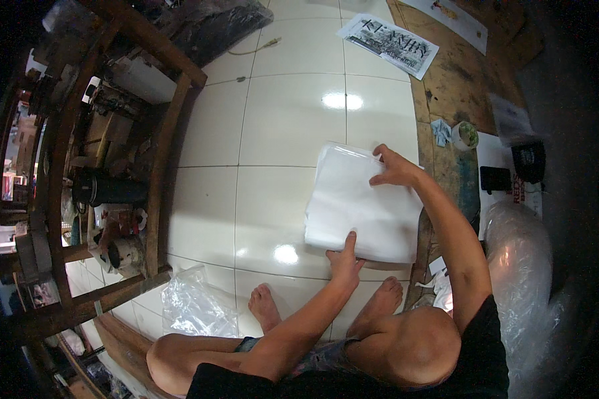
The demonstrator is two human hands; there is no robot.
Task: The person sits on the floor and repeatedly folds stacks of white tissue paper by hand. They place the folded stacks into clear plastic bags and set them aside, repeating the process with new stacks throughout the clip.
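Tiled floor [283, 126] lies open between wooden rack [161, 179] and white stack [363, 209]; left grip [345, 265] thumbs its near edge, closure unclear; right grip [399, 171] spreads half-open at far-right corner.

- Passable: the tiled floor [279, 123] left of and beyond the white stack [359, 199].
- Blocking its near edge: left hand [345, 263]; bare feet [262, 304] nearer still.
- Blocking its right side: right hand [395, 170], forearm [447, 211].
- Well left of it: wooden shelf [158, 199].

The tiled floor [203, 133] carries white sheets [369, 209], clear plastic [196, 306].
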